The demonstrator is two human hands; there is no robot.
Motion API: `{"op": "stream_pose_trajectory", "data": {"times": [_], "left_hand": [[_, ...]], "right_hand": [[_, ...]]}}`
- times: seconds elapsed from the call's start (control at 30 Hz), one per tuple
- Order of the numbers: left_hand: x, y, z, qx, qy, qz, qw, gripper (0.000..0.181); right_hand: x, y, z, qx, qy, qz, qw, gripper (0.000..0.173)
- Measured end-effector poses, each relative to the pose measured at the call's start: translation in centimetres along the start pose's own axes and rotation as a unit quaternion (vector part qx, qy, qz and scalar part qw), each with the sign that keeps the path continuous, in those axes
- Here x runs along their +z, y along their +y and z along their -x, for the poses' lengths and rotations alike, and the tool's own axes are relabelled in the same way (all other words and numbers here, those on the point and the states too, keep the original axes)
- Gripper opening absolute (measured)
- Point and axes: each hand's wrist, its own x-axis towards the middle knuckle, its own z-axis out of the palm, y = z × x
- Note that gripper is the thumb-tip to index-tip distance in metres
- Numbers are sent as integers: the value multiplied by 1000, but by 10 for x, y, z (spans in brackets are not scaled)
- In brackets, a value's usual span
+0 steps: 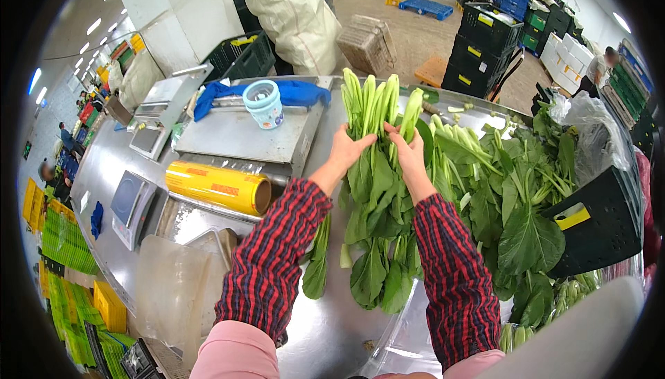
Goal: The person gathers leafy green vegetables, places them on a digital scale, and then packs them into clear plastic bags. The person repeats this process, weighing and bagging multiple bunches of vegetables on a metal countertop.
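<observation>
In the head view, my left hand grips the left side of a bunch of leafy green vegetables, its pale cut stems pointing away from me and its leaves hanging towards me. At the bunch's right side, my right hand holds a single thick stalk between thumb and fingers. More greens lie beneath my hands on the metal table. A larger heap of the same greens spreads to the right. Leaves hide some of my fingers.
Left stand a yellow roll of cling film, a wrapping machine with a light-blue cup, and a digital scale. A wooden-handled tool lies beyond the greens. A dark crate tilts at right. Clear plastic bags lie nearer me.
</observation>
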Motion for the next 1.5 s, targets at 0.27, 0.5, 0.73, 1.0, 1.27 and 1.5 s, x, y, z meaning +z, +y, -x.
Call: {"op": "stream_pose_trajectory", "data": {"times": [0.27,0.5,0.73,1.0,1.27,1.5], "left_hand": [[28,121,61,198,-81,93,973,58],[52,191,77,167,-104,13,980,25],[39,129,46,-19,-86,7,996,43],[-10,152,140,137,-201,-360,901,83],[-352,197,302,25,54,-574,817,71],[-462,173,432,-313,88,-555,766,89]], "right_hand": [[15,-121,42,-145,77,-21,986,72],[-23,-181,54,-162,82,-31,983,79],[-72,-152,50,-6,69,-40,997,53],[-160,-96,54,-19,201,34,979,52],[-116,-222,85,64,28,212,975,44],[-9,-344,141,198,-232,8,952,47]]}}
